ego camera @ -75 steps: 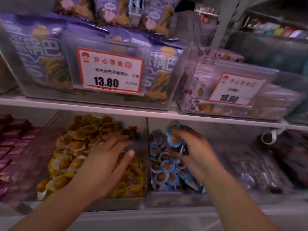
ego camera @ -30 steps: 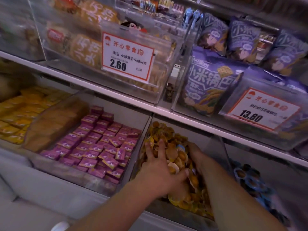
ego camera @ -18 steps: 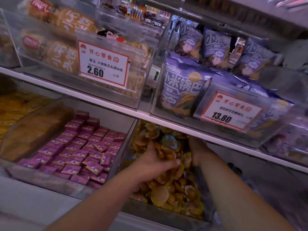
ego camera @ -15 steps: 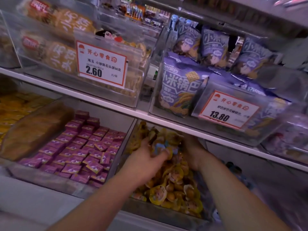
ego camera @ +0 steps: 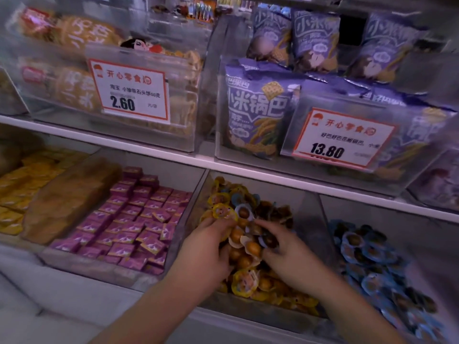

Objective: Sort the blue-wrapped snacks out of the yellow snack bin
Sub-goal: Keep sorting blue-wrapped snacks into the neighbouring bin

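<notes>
Entries are located relative to the yellow snack bin [ego camera: 308, 214], a clear-walled bin on the lower shelf, and run from nearest to farthest.

1. Left hand [ego camera: 206, 252]: over the bin's front-left part, fingers curled into the heap, gripping a bunch of yellow-wrapped snacks [ego camera: 244, 281]; it appears to lift them aside so that strays beneath can be seen.

2. Right hand [ego camera: 288, 254]: over the bin's centre, just right of the left hand, fingers bent and pinching among the small packs. One blue-rimmed pack lies at its fingertips; whether it is actually gripped cannot be told through the blur.

3. Blue-wrapped snack [ego camera: 243, 212]: on top of the heap, just beyond both hands, touching the yellow packs. More blue edges show farther back in the bin, so sorting looks unfinished.

4. Blue snack bin [ego camera: 372, 264]: immediately right of the yellow bin, filled with matching blue packs; presumably the destination.

5. Purple packets [ego camera: 134, 219]: in the bin immediately left, laid in rows.

6. White shelf edge [ego camera: 248, 170]: above and behind the yellow bin.

7. Price tag 13.80 [ego camera: 340, 137]: on the upper bin of purple bags [ego camera: 255, 108], above the yellow bin.

8. Price tag 2.60 [ego camera: 129, 93]: upper shelf, above and left.
</notes>
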`<state>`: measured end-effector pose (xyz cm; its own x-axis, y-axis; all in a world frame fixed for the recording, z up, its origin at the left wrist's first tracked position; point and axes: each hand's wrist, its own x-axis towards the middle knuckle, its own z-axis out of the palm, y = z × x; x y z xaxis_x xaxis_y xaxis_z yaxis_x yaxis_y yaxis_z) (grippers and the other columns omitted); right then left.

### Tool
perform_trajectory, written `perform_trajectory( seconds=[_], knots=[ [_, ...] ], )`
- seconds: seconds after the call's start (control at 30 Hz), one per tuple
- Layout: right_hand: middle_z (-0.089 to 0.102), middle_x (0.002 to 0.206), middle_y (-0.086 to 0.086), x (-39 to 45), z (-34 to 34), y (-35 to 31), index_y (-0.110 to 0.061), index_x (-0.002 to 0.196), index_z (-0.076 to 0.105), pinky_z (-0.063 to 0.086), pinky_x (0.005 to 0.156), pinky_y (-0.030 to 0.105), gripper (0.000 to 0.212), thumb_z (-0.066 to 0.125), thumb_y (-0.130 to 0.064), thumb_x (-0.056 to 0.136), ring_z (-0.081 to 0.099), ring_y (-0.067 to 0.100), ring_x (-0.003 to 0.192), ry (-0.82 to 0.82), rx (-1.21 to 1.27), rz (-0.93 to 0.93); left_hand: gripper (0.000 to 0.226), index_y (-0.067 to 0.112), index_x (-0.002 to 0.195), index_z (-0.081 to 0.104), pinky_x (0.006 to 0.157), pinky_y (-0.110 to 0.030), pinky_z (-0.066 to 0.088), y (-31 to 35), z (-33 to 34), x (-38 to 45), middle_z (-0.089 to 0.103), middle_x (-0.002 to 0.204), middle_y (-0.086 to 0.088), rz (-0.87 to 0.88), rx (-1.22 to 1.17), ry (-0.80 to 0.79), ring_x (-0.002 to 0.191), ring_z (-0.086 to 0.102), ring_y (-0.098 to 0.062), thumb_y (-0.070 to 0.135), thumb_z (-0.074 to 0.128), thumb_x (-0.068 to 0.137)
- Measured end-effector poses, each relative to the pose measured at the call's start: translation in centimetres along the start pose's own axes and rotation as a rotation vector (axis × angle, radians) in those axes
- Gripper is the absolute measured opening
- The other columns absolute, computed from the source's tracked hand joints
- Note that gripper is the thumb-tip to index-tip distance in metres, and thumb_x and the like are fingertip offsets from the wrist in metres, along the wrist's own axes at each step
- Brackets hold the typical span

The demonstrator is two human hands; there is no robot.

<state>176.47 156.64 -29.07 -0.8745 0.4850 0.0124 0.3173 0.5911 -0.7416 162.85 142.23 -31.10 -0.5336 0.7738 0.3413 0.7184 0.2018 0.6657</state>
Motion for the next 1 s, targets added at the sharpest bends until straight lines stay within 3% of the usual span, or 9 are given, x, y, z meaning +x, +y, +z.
perform_trajectory(
  seconds=[0.17, 0.27, 0.37, 0.5, 0.57, 0.63, 0.77, 0.9, 1.0],
  knots=[
    [0.061, 0.124, -0.006, 0.3, -0.1, 0.7, -0.031, 0.117, 0.065, 0.046, 0.103, 0.029, 0.038, 0.064, -0.009, 0.086, 0.057, 0.007, 0.116, 0.109, 0.001, -0.022, 0.055, 0.023, 0.126, 0.062, 0.1, -0.023, 0.044, 0.6, -0.2, 1.1, 0.056, 0.121, 0.006, 0.054, -0.039, 0.167, 0.113, 0.056, -0.011, -0.008, 0.058, 0.081],
    [0.056, 0.12, -0.008, -0.3, 0.7, 0.8, -0.031, 0.112, 0.062, 0.044, 0.098, 0.023, 0.034, 0.06, -0.01, 0.086, 0.055, 0.006, 0.112, 0.174, -0.115, -0.085, 0.037, 0.018, 0.124, 0.063, 0.098, -0.015, 0.04, 0.8, 0.1, 2.5, 0.061, 0.117, 0.003, 0.099, -0.042, 0.234, 0.111, 0.057, -0.011, 0.002, 0.062, 0.09],
    [0.053, 0.125, -0.006, -0.4, 1.1, 0.8, -0.029, 0.115, 0.059, 0.044, 0.098, 0.025, 0.032, 0.059, -0.013, 0.089, 0.054, 0.009, 0.114, 0.186, -0.148, -0.117, 0.028, 0.017, 0.122, 0.062, 0.094, -0.019, 0.042, 0.9, 0.8, 3.7, 0.064, 0.116, 0.002, 0.094, -0.059, 0.255, 0.108, 0.058, -0.012, 0.016, 0.063, 0.094],
    [0.055, 0.124, -0.008, -0.5, 1.0, 0.9, -0.032, 0.119, 0.058, 0.038, 0.089, 0.011, 0.032, 0.058, -0.014, 0.093, 0.053, 0.01, 0.114, 0.2, -0.125, -0.066, 0.028, 0.025, 0.124, 0.061, 0.092, -0.018, 0.045, 0.7, 1.9, 3.9, 0.066, 0.117, 0.012, 0.064, -0.069, 0.127, 0.109, 0.061, -0.007, 0.023, 0.058, 0.097],
    [0.06, 0.118, -0.01, -0.4, 0.5, 0.6, -0.037, 0.113, 0.058, 0.04, 0.082, 0.006, 0.026, 0.058, -0.018, 0.096, 0.057, 0.007, 0.107, 0.232, 0.008, 0.046, 0.03, 0.029, 0.127, 0.06, 0.089, -0.008, 0.043, 0.6, 1.9, 3.8, 0.067, 0.117, 0.015, 0.072, -0.078, 0.091, 0.109, 0.061, 0.0, 0.029, 0.053, 0.097],
    [0.066, 0.115, -0.003, -0.1, -0.1, 0.0, -0.031, 0.107, 0.06, 0.052, 0.086, 0.02, 0.017, 0.058, -0.016, 0.098, 0.064, 0.012, 0.103, 0.29, 0.349, 0.181, 0.03, 0.034, 0.128, 0.058, 0.088, -0.003, 0.041, 0.5, 1.5, 3.6, 0.067, 0.117, 0.018, 0.052, -0.082, 0.09, 0.109, 0.06, 0.004, 0.033, 0.052, 0.099],
    [0.074, 0.102, 0.017, 0.0, -1.2, -1.5, -0.009, 0.117, 0.056, 0.062, 0.071, 0.039, 0.017, 0.048, -0.009, 0.102, 0.074, 0.035, 0.089, 0.241, 1.219, 0.352, 0.031, 0.04, 0.13, 0.055, 0.092, -0.018, 0.049, 0.5, 0.8, 3.2, 0.069, 0.116, 0.018, 0.012, -0.16, 0.093, 0.11, 0.061, 0.004, 0.031, 0.053, 0.1],
    [0.071, 0.107, 0.026, -0.2, -1.9, -2.1, -0.002, 0.123, 0.053, 0.062, 0.067, 0.04, 0.024, 0.046, -0.012, 0.102, 0.072, 0.042, 0.092, 0.094, 1.421, 0.406, 0.04, 0.023, 0.125, 0.064, 0.098, -0.029, 0.047, 0.5, 0.3, 3.0, 0.064, 0.124, 0.006, 0.055, -0.022, 0.121, 0.116, 0.059, -0.015, 0.01, 0.054, 0.088],
    [0.072, 0.106, 0.025, -0.3, -1.9, -2.0, -0.003, 0.117, 0.057, 0.061, 0.059, 0.038, 0.026, 0.046, -0.014, 0.096, 0.072, 0.043, 0.091, 0.11, 1.431, 0.428, 0.045, 0.021, 0.12, 0.069, 0.102, -0.034, 0.043, 1.1, 0.0, 2.9, 0.057, 0.13, 0.002, 0.115, 0.115, 0.074, 0.12, 0.053, -0.019, 0.012, 0.057, 0.078]
  ],
)
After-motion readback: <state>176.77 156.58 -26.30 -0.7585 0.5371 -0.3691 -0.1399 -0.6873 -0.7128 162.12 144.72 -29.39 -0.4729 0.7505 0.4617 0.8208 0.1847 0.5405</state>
